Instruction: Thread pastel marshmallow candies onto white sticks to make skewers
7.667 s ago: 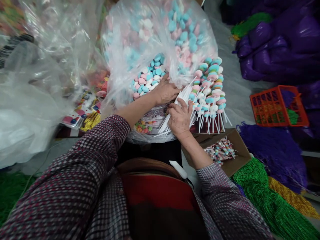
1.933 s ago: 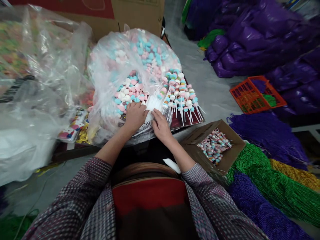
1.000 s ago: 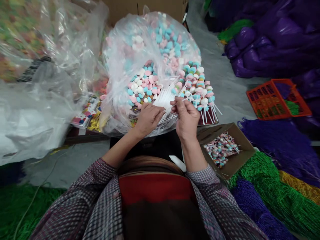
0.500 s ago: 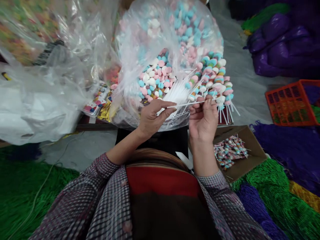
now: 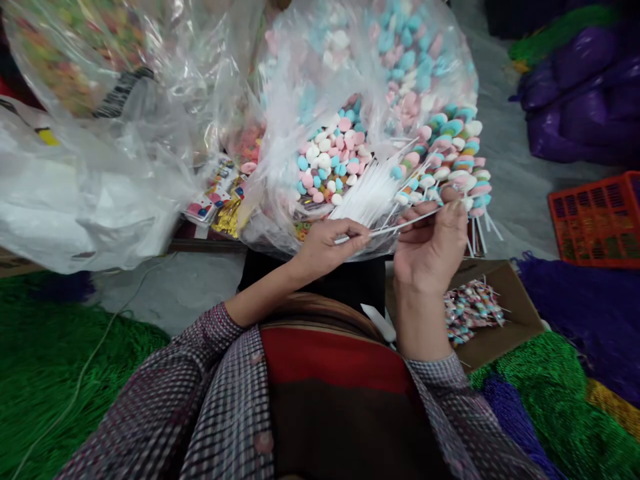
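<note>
A thin white stick (image 5: 400, 227) spans my two hands in front of the bag. My left hand (image 5: 325, 248) pinches its left end between thumb and fingers. At the other end, my right hand (image 5: 431, 247) is turned palm up and grips the stick with thumb and forefinger. Whether a candy sits in the right fingertips is hidden. Just beyond lies a bundle of white sticks (image 5: 363, 195), with loose pink, blue and white candies (image 5: 330, 160) behind it. Sticks threaded with candies (image 5: 457, 157) are piled beyond my right hand.
A large clear plastic bag (image 5: 295, 73) surrounds the candies. Other plastic bags (image 5: 90, 193) are on the left. A cardboard box (image 5: 520, 320) with wrapped candy sticks stands at lower right, near an orange crate (image 5: 595, 223). Green strands (image 5: 100, 360) cover the floor.
The view has shifted, so the scene sits further right. My left hand has lowered slightly toward my body, and the stick now slants up more steeply toward my right hand.
</note>
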{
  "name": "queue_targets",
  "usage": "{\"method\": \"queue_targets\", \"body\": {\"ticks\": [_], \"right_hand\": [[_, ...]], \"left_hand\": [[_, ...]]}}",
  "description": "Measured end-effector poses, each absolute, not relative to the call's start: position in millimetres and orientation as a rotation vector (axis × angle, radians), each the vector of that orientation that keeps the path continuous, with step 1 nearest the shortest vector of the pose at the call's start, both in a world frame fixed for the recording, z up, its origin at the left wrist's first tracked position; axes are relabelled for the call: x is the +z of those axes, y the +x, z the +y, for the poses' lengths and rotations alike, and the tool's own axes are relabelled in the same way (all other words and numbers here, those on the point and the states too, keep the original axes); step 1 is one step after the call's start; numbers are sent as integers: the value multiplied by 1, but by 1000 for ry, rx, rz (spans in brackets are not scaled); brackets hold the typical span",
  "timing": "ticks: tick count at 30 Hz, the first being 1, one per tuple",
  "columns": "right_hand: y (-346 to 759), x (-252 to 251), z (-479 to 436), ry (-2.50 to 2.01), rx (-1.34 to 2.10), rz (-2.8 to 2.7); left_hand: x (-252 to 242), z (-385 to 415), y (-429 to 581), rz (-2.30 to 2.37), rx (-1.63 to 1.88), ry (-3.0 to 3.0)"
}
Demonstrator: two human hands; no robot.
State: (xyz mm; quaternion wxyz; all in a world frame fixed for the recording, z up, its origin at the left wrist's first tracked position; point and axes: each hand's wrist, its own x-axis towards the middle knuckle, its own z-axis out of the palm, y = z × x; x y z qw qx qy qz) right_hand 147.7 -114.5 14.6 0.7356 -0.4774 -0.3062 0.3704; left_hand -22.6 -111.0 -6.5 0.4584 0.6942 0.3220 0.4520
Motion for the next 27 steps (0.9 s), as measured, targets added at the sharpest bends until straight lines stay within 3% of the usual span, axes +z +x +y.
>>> {"method": "queue_targets", "body": {"ticks": [4, 11, 18, 24, 27], "right_hand": [[153, 29, -111, -1088, 910, -806], [141, 3, -103, -1235, 1214, -916], [140, -13, -97, -1238, 1196, -963], [143, -11, -105, -1288, 1177, -943], [145, -12, -109, -1286, 1186, -943]], "left_hand": [[-10, -91, -27, 778, 978, 2033], [-19, -10, -32, 1462, 783, 2344], [-48, 47, 8, 1686, 692, 2221], [-33, 42, 9, 1855, 365, 2199], [-28, 26, 2, 1807, 367, 2297]]}}
